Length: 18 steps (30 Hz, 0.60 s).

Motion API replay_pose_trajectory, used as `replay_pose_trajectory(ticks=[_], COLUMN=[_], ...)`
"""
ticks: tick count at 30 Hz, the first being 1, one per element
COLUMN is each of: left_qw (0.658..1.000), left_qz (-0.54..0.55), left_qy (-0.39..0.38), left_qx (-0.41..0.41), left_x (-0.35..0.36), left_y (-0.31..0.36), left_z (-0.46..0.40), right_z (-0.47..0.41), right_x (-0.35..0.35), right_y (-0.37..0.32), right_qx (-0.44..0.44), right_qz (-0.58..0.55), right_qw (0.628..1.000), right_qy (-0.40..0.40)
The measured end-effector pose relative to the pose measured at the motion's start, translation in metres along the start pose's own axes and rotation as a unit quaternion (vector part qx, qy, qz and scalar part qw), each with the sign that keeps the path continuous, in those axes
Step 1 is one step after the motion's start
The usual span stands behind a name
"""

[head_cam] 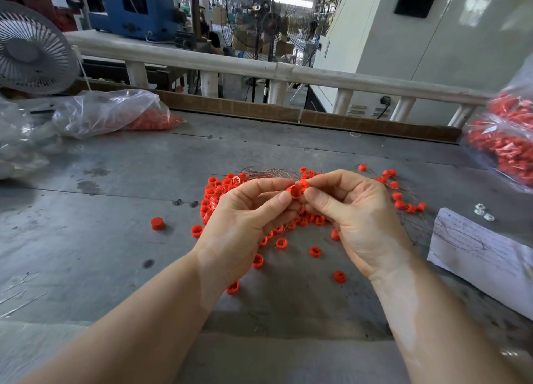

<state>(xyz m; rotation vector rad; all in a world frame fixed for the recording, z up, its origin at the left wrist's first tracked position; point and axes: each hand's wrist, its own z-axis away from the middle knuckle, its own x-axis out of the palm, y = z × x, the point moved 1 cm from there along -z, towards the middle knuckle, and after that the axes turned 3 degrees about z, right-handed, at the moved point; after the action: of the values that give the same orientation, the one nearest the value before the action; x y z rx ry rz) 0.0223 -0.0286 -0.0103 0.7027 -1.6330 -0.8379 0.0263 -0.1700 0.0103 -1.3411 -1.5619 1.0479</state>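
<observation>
Centrally, left hand (239,225), right hand (356,225) pinch red cap (296,191); cap pile (212,194), paper (476,246) nearby.

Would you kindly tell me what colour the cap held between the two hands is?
Red-orange; the cap shows best in the head view.

Both bare: left hand (245,227), right hand (360,225); short plain nails; forearms (150,305) bare to frame edge.

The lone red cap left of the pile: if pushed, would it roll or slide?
Probably slide: the lone red cap sits on a flat end on the table. It looks like small plastic, so likely light and stiff.
</observation>
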Motion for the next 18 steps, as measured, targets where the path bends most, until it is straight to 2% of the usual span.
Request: replay_pose_trajectory(ticks=[6, 11, 18], left_qw=[1.0, 0.999, 0.993], left_qz=[-0.002, 0.042, 0.111], left_qy=[0.005, 0.019, 0.017], left_qx=[-0.001, -0.014, -0.046], left_x=[-0.0016, -0.0005, 0.0024], left_y=[-0.0014, -0.0003, 0.0031], left_z=[-0.001, -0.0019, -0.0009], right_z=[-0.0001, 0.0003, 0.0005], right_x=[0.0003, -0.001, 0.0021], right_y=[0.0001, -0.0013, 0.0044], right_qx=[0.0, -0.001, 0.053], right_qz=[-0.009, 0.02, -0.011], right_qw=[1.0, 1.0, 0.998], right_qy=[-0.001, 0.018, -0.03])
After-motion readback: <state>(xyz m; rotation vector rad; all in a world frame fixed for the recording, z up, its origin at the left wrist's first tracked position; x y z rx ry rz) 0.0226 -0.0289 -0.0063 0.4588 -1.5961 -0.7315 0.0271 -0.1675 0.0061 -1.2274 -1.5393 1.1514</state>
